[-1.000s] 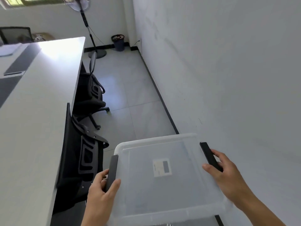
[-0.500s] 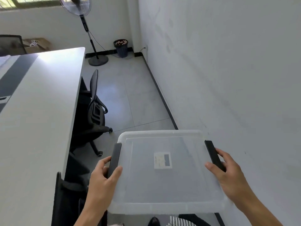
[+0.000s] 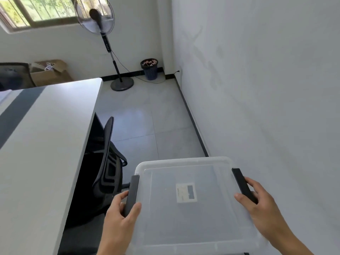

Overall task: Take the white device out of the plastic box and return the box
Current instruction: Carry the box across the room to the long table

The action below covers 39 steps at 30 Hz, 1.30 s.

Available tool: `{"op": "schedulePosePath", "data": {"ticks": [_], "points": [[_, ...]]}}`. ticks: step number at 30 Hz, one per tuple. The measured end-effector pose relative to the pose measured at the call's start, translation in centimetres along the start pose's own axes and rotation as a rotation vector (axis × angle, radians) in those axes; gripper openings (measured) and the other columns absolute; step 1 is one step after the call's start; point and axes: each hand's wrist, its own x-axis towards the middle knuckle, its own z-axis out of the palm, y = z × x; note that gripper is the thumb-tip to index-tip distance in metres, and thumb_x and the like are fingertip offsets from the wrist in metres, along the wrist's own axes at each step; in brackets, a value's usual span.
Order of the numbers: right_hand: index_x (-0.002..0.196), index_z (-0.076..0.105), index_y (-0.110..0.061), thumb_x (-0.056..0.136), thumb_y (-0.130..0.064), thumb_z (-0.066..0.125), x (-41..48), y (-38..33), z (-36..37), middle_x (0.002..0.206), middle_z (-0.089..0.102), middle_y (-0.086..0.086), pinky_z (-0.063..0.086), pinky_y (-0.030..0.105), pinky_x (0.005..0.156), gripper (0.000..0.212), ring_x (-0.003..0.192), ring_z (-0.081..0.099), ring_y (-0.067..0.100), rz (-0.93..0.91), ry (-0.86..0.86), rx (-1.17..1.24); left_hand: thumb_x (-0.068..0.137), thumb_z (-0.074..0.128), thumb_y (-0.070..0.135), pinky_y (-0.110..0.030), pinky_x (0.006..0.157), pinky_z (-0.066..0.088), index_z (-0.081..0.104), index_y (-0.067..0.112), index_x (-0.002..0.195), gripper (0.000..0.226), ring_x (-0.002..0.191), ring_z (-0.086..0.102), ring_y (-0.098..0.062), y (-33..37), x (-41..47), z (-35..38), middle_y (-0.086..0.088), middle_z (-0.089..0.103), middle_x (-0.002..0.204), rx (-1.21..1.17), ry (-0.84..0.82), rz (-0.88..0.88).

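A translucent plastic box (image 3: 187,223) with its lid on hangs in front of me above the floor, carried level. A small label sits in the middle of the lid. My left hand (image 3: 119,218) grips the black latch on the box's left side. My right hand (image 3: 261,208) grips the black latch on its right side. What lies inside the box cannot be made out through the cloudy lid. No white device shows anywhere.
A long white table (image 3: 36,144) runs along my left, with a black office chair (image 3: 106,162) tucked under it. A white wall (image 3: 266,89) stands close on my right. Ahead on the tiled floor are a standing fan (image 3: 103,43), a dark waste bin (image 3: 150,69) and a cardboard box (image 3: 49,72).
I have walked forward down the aisle with the box held in both hands. The nearer chair has passed out of view, and the fan, bin and window have come into fuller view.
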Motion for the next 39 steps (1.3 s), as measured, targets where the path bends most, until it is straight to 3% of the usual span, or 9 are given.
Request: {"op": "schedulePosePath", "data": {"ticks": [4,10,17,22,26,29,31,36,39], "points": [[0.123,0.049,-0.041,0.085,-0.033,0.065,9.6,-7.0,1.6,0.089,0.069,0.011,0.054,0.046,0.077,0.042,0.082,0.066,0.029,-0.073,-0.07,-0.053,0.081,0.069,0.013,-0.045,0.076,0.057,0.054,0.023,0.117,0.04,0.081,0.071,-0.024,3.4,8.3,0.6,-0.006,0.073,0.089,-0.062,0.055,-0.009],[0.12,0.05,-0.043,0.084,-0.033,0.065,22.3,-13.8,6.6,0.087,0.07,0.01,0.052,0.046,0.078,0.041,0.082,0.065,0.03,-0.086,-0.108,-0.114,0.081,0.068,0.007,-0.041,0.072,0.055,0.055,0.019,0.115,0.038,0.08,0.07,-0.029,6.3,21.9,1.3,-0.011,0.072,0.086,-0.118,0.115,-0.039],[0.121,0.051,-0.041,0.084,-0.03,0.067,35.5,-22.6,13.8,0.09,0.071,0.012,0.052,0.049,0.085,0.042,0.087,0.067,0.031,-0.036,-0.069,-0.079,0.073,0.074,0.021,-0.04,0.071,0.057,0.059,0.02,0.112,0.042,0.077,0.07,-0.026,12.5,40.2,-0.8,-0.008,0.073,0.076,-0.095,0.087,-0.04],[0.125,0.05,-0.039,0.085,-0.028,0.067,44.3,-30.6,16.9,0.092,0.072,0.007,0.053,0.045,0.084,0.045,0.087,0.068,0.027,-0.048,-0.052,-0.02,0.081,0.068,0.015,-0.043,0.071,0.059,0.056,0.021,0.117,0.038,0.076,0.071,-0.025,18.7,52.2,-1.6,-0.008,0.072,0.083,-0.058,0.026,-0.005],[0.117,0.051,-0.042,0.085,-0.023,0.067,51.7,-34.8,19.3,0.099,0.065,0.03,0.049,0.044,0.076,0.04,0.092,0.061,0.046,-0.048,-0.038,0.016,0.08,0.07,0.019,-0.048,0.073,0.058,0.056,0.023,0.117,0.04,0.077,0.07,-0.03,22.1,60.7,-0.7,-0.012,0.072,0.082,-0.056,0.019,-0.018],[0.111,0.053,-0.042,0.085,-0.018,0.067,58.4,-37.7,21.2,0.104,0.063,0.034,0.049,0.053,0.088,0.038,0.098,0.058,0.05,-0.028,-0.071,0.028,0.069,0.069,0.032,-0.049,0.072,0.057,0.056,0.024,0.115,0.048,0.079,0.068,-0.037,24.1,67.2,0.6,-0.018,0.071,0.082,-0.054,0.036,-0.054],[0.113,0.054,-0.04,0.085,-0.017,0.067,63.6,-40.0,22.4,0.105,0.062,0.035,0.047,0.054,0.091,0.038,0.099,0.057,0.051,-0.026,-0.09,0.032,0.073,0.071,0.029,-0.045,0.071,0.058,0.055,0.022,0.118,0.048,0.078,0.068,-0.035,25.6,71.8,1.7,-0.017,0.071,0.081,-0.068,0.048,-0.057],[0.122,0.055,-0.028,0.086,-0.015,0.066,76.9,-47.6,25.2,0.098,0.07,0.022,0.049,0.047,0.086,0.041,0.093,0.065,0.038,-0.049,-0.15,0.026,0.083,0.066,0.016,-0.023,0.059,0.048,0.052,0.021,0.12,0.039,0.072,0.065,-0.023,30.6,82.6,2.8,-0.014,0.07,0.082,-0.086,0.13,-0.075],[0.126,0.052,-0.026,0.086,-0.015,0.066,84.1,-53.5,27.8,0.102,0.072,0.007,0.052,0.038,0.084,0.043,0.093,0.069,0.025,-0.101,-0.257,0.013,0.083,0.067,0.017,-0.022,0.058,0.045,0.053,0.023,0.118,0.038,0.07,0.064,-0.02,32.9,88.1,2.1,-0.012,0.07,0.08,-0.112,0.221,-0.085]]}}
